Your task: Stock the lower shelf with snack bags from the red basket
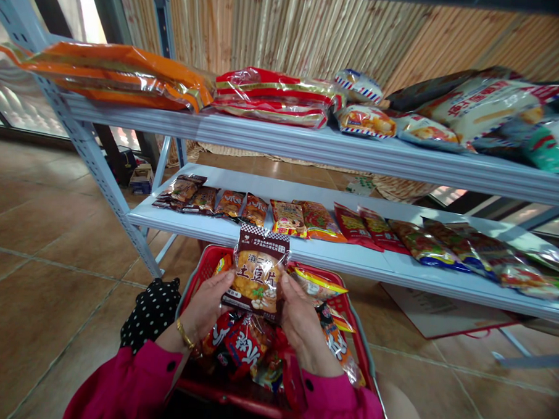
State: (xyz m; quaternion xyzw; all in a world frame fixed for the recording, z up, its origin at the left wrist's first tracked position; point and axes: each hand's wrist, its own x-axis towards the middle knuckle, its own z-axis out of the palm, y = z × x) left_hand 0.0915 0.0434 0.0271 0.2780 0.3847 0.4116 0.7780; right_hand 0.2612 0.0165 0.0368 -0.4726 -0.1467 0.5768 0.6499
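at the far left a blue shelf post [100, 171] slants down to the tiled floor [48, 298], and flat orange packets [114, 72] lie on the upper shelf [310, 146]. my left hand [207, 306] comes up out of a pink sleeve [133, 376] with a gold bracelet [185, 335] at the wrist, palm turned inward, its fingers [225, 281] clamped on the left edge of a brown snack bag [258, 273]. the bag stands upright between both hands, just above the red basket [203, 268] full of packets and just in front of the lower shelf [351, 259]. my right hand [302, 325] mirrors the left, its back toward me, thumb and fingers pinching the bag's right edge. behind it a row of small snack packs [307, 220] lies along the lower shelf, running on to the right, and bigger bags [478, 107] pile up on the upper shelf at the far right.
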